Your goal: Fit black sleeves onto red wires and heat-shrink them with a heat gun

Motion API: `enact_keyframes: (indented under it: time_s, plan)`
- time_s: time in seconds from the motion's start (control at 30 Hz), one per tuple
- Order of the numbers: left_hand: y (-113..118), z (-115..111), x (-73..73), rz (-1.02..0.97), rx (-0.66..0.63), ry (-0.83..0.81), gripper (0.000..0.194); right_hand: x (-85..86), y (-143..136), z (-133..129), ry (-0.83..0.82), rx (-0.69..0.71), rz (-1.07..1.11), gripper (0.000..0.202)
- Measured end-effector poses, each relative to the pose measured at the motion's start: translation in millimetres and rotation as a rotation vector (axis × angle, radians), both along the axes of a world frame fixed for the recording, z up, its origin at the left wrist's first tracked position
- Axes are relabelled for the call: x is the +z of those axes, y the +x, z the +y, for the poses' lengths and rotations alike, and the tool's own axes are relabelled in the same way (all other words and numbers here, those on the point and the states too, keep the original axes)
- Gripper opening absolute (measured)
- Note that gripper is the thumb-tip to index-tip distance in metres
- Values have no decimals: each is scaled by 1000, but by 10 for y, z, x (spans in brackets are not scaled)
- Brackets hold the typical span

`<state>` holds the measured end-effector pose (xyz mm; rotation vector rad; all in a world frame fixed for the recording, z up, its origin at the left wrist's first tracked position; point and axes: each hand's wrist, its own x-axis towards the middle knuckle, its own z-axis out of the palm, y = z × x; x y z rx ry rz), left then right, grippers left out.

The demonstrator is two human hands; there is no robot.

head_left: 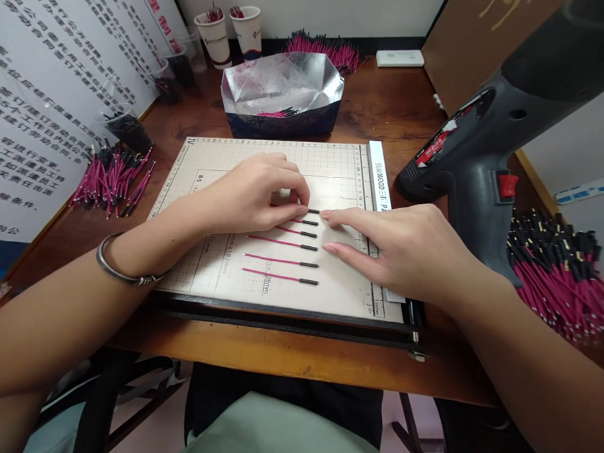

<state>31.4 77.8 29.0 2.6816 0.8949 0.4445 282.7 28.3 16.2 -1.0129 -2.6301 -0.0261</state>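
Note:
Several short magenta wires with black ends lie in a column on the cream cutting board (339, 295), their black tips toward the right. The lowest wire (280, 275) is nearest the board's front edge. My left hand (263, 191) is closed at the top of the column, thumb and index finger pinched on the topmost wire (312, 211), whose magenta part is hidden by the fingers. My right hand (386, 247) is open just right of the black tips, thumb and index finger apart, the index fingertip at the topmost wire's black end.
A foil-lined box (281, 125) holding wires stands behind the board. On the right, a heat gun (466, 140) leans over a wire pile (560, 278). Another pile (114, 178) lies left; paper cups (214, 41) and more wires (324, 50) are at the back.

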Motion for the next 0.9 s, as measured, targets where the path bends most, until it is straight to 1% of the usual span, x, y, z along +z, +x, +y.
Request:
enact_keyframes:
  time_s: [0.17,0.3,0.43,0.67,0.9]
  plan:
    - [4,-2,1,2,-2,-10,19,-15,7,-2,18,-11,45,34]
    - [3,-3,1,10,2,-13,19,-12,9,1,9,-18,32,36]
    - [0,-4,4,6,-7,-2,21,-10,7,4,42,-14,41,34]
    - [-2,-18,15,8,16,4,22,-34,16,1,194,58,131,26]
    - [2,-34,42,22,54,6,24,-25,27,23,228,139,162,23]
